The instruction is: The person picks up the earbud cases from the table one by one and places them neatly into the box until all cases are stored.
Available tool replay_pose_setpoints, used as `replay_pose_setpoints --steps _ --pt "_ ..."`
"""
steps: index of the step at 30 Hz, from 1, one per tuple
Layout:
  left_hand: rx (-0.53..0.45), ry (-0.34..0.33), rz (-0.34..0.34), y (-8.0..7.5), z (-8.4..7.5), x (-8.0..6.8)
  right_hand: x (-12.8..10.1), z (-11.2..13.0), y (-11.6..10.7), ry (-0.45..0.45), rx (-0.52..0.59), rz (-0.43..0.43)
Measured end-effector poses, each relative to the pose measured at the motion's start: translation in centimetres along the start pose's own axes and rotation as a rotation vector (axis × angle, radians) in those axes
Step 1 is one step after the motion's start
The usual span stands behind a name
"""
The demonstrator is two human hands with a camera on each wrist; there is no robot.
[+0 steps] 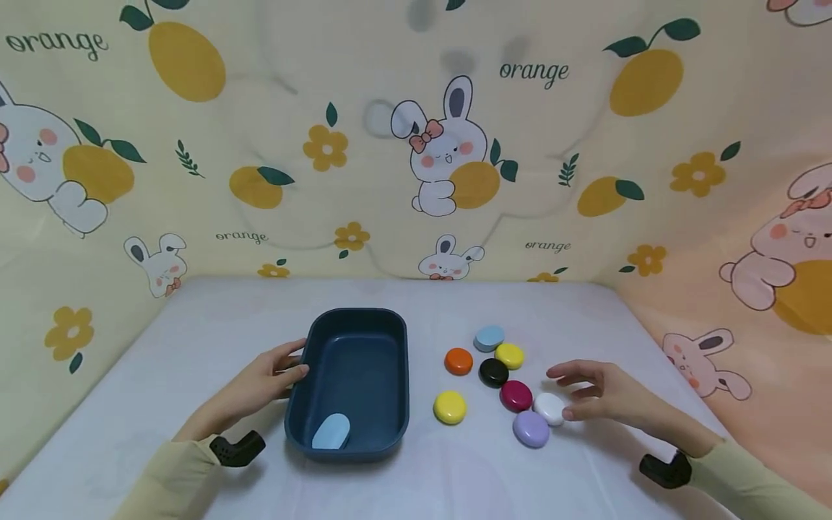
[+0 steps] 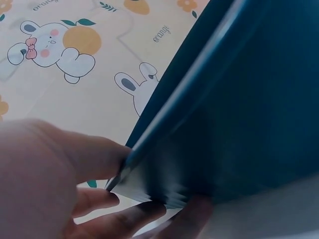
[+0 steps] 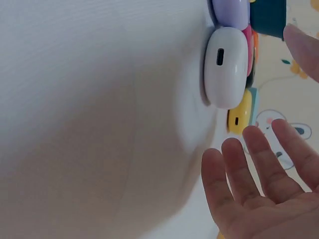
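A dark blue rectangular box with rounded corners stands left of centre. My left hand grips its left side, thumb at the rim; in the left wrist view, the fingers lie under the outer wall. Inside the box, near its front left corner, lies a light blue rounded piece. My right hand hovers beside a glossy white rounded piece, fingers spread and loosely bent, holding nothing. Close up, the white piece has a small dark slot in its side. A lilac round piece touches it.
Between box and right hand lie more round pieces: crimson, black, orange, a yellow one behind, another yellow one in front, and a light blue one. A white cloth covers the table; printed fabric hangs behind.
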State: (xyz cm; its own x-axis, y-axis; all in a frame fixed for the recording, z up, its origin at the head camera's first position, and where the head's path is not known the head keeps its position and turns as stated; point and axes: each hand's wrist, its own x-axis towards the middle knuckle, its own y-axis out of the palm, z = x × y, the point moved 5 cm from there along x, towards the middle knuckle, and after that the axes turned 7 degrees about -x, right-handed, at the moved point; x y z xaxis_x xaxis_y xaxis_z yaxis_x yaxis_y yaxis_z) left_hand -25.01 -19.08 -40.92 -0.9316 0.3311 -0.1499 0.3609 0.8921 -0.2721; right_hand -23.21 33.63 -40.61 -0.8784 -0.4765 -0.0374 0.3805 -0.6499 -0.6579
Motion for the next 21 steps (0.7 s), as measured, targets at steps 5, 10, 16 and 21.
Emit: replay_pose_setpoints --steps 5,10,16,21 --pt "-0.013 0.001 -0.008 -0.2 0.1 -0.2 0.1 -0.4 0.4 0.051 0.05 0.018" --pt "-0.014 0.007 -0.02 0.0 0.2 -0.2 -0.3 -1.1 0.9 0.115 0.117 0.032" --pt "-0.009 0.006 -0.034 0.2 0.2 -0.1 -0.4 -1.2 1.2 0.124 0.133 0.032" --pt "-0.007 -0.003 -0.044 0.0 0.3 -0.2 -0.3 -0.9 1.5 0.106 0.1 0.053"
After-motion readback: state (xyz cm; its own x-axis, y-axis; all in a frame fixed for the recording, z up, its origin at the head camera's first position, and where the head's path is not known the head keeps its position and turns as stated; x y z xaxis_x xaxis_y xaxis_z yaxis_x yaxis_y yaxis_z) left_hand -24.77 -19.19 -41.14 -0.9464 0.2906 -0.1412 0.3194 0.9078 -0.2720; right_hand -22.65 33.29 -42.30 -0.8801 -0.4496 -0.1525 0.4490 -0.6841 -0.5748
